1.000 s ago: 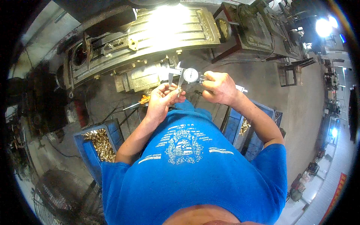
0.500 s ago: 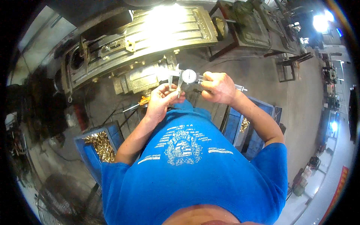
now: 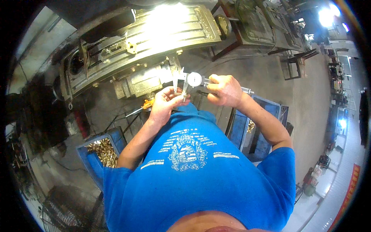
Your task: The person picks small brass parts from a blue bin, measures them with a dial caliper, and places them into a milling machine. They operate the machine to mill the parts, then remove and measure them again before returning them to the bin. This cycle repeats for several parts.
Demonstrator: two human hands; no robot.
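Small metal part (image 3: 184, 97) — seemingly pinched between the left fingers (image 3: 174, 102).

The person's two bare arms reach forward, the hands side by side and apart in front of the torso. The left forearm (image 3: 140, 144) slants up and inward to the left wrist (image 3: 155, 118); the left hand (image 3: 164, 104) points to the person's right, its thumb (image 3: 176, 101) and fingers drawn together in a pinch. The right forearm (image 3: 259, 119), bent at the elbow (image 3: 282, 143), slants up and to the left; the right hand (image 3: 226, 92) is turned with its back showing, its fingers (image 3: 215, 88) curled inward in a closed grip.
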